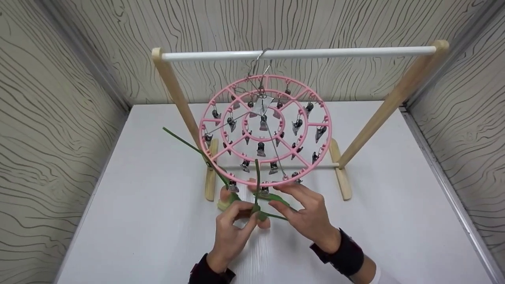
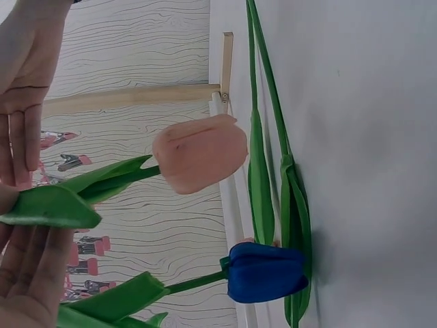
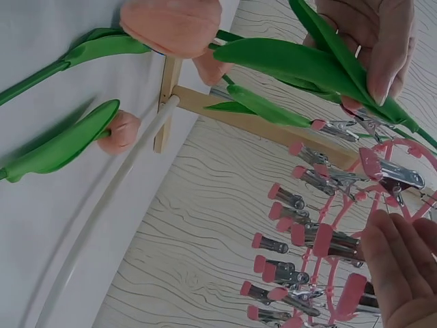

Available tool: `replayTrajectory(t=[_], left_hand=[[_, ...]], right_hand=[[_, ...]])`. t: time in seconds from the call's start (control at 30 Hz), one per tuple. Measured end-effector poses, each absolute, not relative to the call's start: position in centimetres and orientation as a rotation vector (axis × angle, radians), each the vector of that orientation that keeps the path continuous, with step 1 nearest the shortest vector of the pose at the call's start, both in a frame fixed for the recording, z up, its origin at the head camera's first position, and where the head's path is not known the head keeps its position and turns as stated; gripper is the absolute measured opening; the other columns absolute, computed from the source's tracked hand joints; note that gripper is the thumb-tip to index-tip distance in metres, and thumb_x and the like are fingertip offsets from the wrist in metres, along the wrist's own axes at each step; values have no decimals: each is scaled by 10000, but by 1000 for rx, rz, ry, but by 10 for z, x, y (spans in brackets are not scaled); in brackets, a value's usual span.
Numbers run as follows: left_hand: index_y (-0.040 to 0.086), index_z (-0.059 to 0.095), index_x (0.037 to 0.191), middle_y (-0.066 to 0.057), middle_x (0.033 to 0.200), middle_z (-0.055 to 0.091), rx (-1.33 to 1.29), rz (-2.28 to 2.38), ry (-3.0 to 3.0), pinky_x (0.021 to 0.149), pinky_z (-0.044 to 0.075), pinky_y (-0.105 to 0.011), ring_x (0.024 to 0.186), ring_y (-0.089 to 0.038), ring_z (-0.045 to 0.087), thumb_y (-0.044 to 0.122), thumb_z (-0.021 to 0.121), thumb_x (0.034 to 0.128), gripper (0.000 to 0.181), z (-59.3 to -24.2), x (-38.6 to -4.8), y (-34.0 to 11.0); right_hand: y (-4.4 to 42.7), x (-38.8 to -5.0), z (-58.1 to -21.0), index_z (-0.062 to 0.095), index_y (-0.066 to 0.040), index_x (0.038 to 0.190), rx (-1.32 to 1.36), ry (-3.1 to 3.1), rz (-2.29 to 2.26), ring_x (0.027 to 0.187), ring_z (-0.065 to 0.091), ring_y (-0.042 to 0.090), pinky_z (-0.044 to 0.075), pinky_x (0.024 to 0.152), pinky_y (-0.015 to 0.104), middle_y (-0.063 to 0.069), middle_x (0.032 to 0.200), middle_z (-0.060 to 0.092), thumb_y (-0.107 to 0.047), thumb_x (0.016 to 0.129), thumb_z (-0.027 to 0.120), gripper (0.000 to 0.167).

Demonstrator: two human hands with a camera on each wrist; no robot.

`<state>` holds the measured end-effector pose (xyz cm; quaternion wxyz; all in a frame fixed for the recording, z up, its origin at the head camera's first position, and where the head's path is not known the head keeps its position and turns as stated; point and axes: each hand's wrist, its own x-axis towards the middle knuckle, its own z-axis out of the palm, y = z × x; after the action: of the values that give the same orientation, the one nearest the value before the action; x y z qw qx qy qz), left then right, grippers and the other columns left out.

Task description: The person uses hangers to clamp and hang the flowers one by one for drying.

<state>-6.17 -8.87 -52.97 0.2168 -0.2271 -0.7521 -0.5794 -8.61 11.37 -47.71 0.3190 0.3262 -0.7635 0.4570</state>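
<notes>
My left hand (image 1: 232,232) pinches a pink artificial tulip (image 2: 201,154) by its green leaves and stem. Its stem points up toward the front rim of a round pink clip hanger (image 1: 329,134), and the bloom hangs below. My right hand (image 1: 311,215) is at that rim, fingers extended beside a metal clip (image 3: 392,171) with pink tips; whether they touch it is unclear. A blue tulip (image 2: 266,273) also hangs head down, its upper end out of the left wrist view. Another long green stem (image 1: 183,141) slants past the hanger's left side.
The hanger hooks over a white bar (image 1: 335,51) between wooden posts (image 1: 388,108). Many small clips dangle from its rings. On the white table (image 1: 158,225) lie more tulips, including a pink bloom (image 3: 121,132). Wood-patterned panels (image 1: 315,23) surround the table.
</notes>
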Motion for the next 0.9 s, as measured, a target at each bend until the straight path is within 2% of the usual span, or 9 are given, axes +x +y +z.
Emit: replayTrajectory(t=[0.17, 0.37, 0.53, 0.67, 0.8, 0.9], left_hand=[[111, 666, 1035, -6, 980, 697, -623, -1584, -2088, 659, 611, -266, 811, -141, 713, -119, 778, 812, 340, -532, -64, -89], [105, 670, 1030, -7, 965, 705, -606, -1596, -2086, 633, 607, -264, 767, -138, 710, -119, 774, 815, 327, -534, -66, -89], [103, 671, 1021, -13, 952, 705, -612, -1585, -2066, 625, 609, -269, 755, -146, 711, -134, 769, 809, 332, -535, -69, -88], [105, 669, 1021, -10, 954, 704, -601, -1597, -2068, 624, 612, -279, 760, -144, 715, -139, 763, 811, 335, -536, -69, -88], [108, 669, 1017, -1, 954, 704, -589, -1603, -2080, 625, 614, -282, 765, -136, 714, -134, 761, 817, 327, -535, -68, -88], [113, 670, 1012, 9, 952, 704, -585, -1601, -2089, 625, 612, -276, 764, -128, 710, -127, 762, 819, 322, -535, -68, -88]], right_hand=[[102, -91, -475, 738, -49, 1141, 792, -2051, 1226, 961, 731, 205, 588, 847, 265, 63, 1068, 756, -155, 750, 902, 437], [95, -96, -473, 743, -48, 1129, 795, -2098, 1343, 952, 736, 187, 584, 839, 261, 41, 1051, 767, -124, 710, 912, 458], [93, -99, -469, 763, -69, 1134, 764, -2130, 1545, 965, 733, 197, 587, 845, 281, 15, 1059, 769, -93, 732, 888, 422], [92, -99, -467, 780, -62, 1103, 762, -2131, 1667, 883, 733, 226, 609, 772, 324, 21, 1005, 769, -46, 777, 849, 334], [93, -99, -467, 783, -57, 1090, 785, -2097, 1710, 819, 725, 207, 604, 721, 285, 60, 956, 763, 31, 798, 807, 305], [94, -100, -470, 775, -63, 1106, 833, -2063, 1689, 818, 724, 181, 592, 723, 243, 68, 954, 759, 86, 793, 782, 347]])
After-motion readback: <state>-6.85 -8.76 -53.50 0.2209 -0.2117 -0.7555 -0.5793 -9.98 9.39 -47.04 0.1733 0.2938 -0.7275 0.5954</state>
